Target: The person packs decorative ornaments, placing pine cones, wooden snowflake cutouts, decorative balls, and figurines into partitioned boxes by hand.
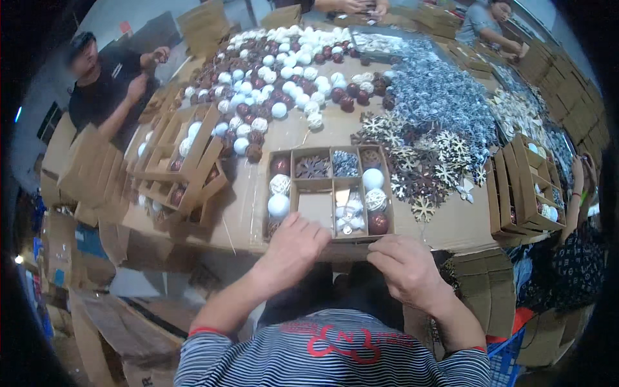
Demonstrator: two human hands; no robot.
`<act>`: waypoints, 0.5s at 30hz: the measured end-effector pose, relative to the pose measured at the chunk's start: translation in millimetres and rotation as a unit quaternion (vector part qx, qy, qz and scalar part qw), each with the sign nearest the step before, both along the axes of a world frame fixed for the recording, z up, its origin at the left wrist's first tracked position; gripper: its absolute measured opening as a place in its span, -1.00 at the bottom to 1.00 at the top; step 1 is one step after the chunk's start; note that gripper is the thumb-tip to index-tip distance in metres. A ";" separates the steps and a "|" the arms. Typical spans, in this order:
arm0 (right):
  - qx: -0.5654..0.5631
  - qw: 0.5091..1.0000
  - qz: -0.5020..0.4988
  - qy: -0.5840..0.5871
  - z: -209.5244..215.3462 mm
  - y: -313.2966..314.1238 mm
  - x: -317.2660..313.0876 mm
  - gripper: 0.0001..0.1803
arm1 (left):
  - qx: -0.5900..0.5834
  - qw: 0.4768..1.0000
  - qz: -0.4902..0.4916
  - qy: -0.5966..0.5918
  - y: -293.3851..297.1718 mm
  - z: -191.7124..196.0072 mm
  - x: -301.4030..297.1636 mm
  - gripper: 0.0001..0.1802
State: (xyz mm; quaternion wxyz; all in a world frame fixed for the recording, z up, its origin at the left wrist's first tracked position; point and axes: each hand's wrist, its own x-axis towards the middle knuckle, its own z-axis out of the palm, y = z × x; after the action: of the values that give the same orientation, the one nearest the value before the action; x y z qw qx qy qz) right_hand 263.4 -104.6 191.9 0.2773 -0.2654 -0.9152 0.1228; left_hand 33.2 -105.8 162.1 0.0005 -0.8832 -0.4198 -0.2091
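Observation:
A divided cardboard box (263,193) lies in front of me at the table's near edge. Its compartments hold white, wicker-look and dark red balls, a brown snowflake, silvery tinsel and a small white ornament (349,214). One middle compartment (315,206) shows a bare bottom. My left hand (290,248) is closed over the near left part of the box, fingers curled; whatever lies under them is hidden. At the near right corner, my right hand (409,267) has its fingers pinched together against the box's front edge.
Loose balls (277,84) heap beyond the box, with silvery tinsel (438,97) and wooden snowflakes (429,161) to the right. Filled divided boxes stack at left (177,155) and right (529,184). Co-workers stand at left (106,90), far side and right (483,26).

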 end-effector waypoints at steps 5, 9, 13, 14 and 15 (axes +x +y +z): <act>0.005 1.000 0.016 0.008 12.1 1.7 -1.2 -0.72 | -0.014 0.999 0.050 0.010 -12.3 26.1 1.2 -0.68; 0.018 0.999 0.005 0.032 12.6 3.9 -4.1 -0.71 | 0.095 0.986 0.107 -0.086 -20.7 23.9 -24.3 -0.71; 0.067 0.998 -0.009 0.009 11.9 7.9 -15.0 -0.62 | 0.154 0.959 0.173 -0.161 -25.8 9.2 -46.6 -0.74; 0.083 0.996 -0.013 0.000 11.0 9.3 -21.1 -0.61 | 0.128 0.951 0.187 -0.209 -27.1 4.8 -48.0 -0.75; 0.104 0.994 -0.013 -0.026 11.2 9.3 -27.1 -0.60 | 0.118 0.946 0.198 -0.230 -28.5 1.7 -48.6 -0.75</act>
State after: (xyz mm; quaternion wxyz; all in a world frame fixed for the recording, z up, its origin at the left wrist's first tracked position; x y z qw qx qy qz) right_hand 236.3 -95.3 203.1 0.2815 -0.2503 -0.9262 0.0161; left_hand -15.4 -134.3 163.9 0.0501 -0.7039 -0.5472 -0.4500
